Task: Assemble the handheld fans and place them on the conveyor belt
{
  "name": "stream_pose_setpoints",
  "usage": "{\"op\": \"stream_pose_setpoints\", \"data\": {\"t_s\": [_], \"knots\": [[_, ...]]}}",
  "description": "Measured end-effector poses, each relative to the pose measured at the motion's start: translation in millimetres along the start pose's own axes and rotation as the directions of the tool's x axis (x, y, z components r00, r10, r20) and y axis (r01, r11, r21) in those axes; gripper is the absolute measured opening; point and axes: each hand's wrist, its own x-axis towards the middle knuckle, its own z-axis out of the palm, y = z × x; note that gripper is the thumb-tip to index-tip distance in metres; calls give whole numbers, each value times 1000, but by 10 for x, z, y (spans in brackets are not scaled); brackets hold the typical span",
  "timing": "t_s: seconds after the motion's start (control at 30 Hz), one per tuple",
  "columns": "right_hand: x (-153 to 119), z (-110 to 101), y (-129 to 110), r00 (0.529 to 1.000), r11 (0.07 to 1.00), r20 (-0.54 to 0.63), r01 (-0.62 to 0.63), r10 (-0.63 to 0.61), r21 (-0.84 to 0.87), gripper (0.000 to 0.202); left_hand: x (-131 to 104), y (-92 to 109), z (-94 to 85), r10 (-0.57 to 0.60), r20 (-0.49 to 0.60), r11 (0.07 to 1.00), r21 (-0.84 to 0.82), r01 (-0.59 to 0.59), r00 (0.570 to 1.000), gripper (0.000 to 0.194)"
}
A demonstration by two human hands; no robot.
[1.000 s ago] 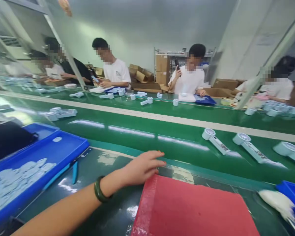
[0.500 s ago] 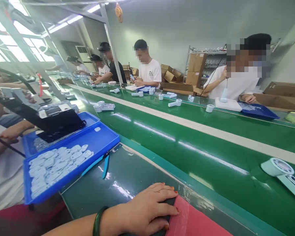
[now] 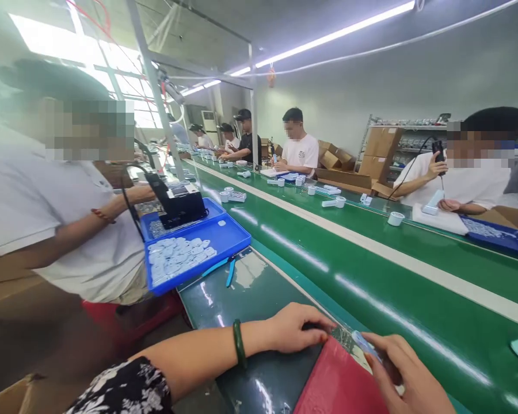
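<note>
Left hand [image 3: 296, 329] lies flat, fingers together, tips pressing a dark edge at the top-left corner of the red mat [image 3: 341, 385]. Right hand [image 3: 408, 376] pinches a small pale-blue strip [image 3: 366, 345] between thumb and forefinger, just beyond the left fingertips, over the mat's far edge. Strip looks thin, light, probably stiff plastic and slick; best held by its long edges. Mat looks soft, grippy.

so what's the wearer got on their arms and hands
The left hand is bare, with a dark green bangle on the wrist and a black sleeve with a white floral print further up. The right hand is bare too; no sleeve or jewellery shows on it.
</note>
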Motion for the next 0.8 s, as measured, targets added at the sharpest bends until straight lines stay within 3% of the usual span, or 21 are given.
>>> {"op": "stream_pose_setpoints", "data": {"t_s": [0.1, 0.2, 0.27, 0.33, 0.43, 0.6, 0.67, 0.8], "knots": [[62, 215, -35, 988, 988, -5, 155, -155, 5, 32, 237, 41, 305, -46, -130, 979, -205, 18, 990, 61], [-43, 325, 128, 971, 971, -13, 237, -238, -26, 33, 501, 13, 714, -74, -91, 916, -400, 32, 993, 71], [-109, 331, 245, 984, 987, -81, 159, -160, -18, 36, 629, -42, 944, -91, -68, 843, -536, 41, 993, 70], [-139, 299, 287, 980, 999, -197, -24, 31, 42, 37, 697, -106, 1076, -133, -86, 726, -687, 38, 987, 64], [-123, 222, 223, 902, 959, -333, -232, 274, 162, 39, 718, -165, 1095, -188, -86, 606, -794, 47, 978, 55], [-80, 131, 161, 827, 915, -400, -314, 395, 255, 36, 698, -149, 1032, -214, -33, 645, -755, 116, 976, 51], [-85, 126, 204, 827, 906, -385, -320, 409, 275, 38, 699, -141, 1036, -234, -44, 645, -754, 121, 971, 49], [-114, 146, 307, 892, 912, -272, -275, 360, 304, 44, 708, -146, 1036, -257, -67, 616, -780, 110, 964, 50]]}}
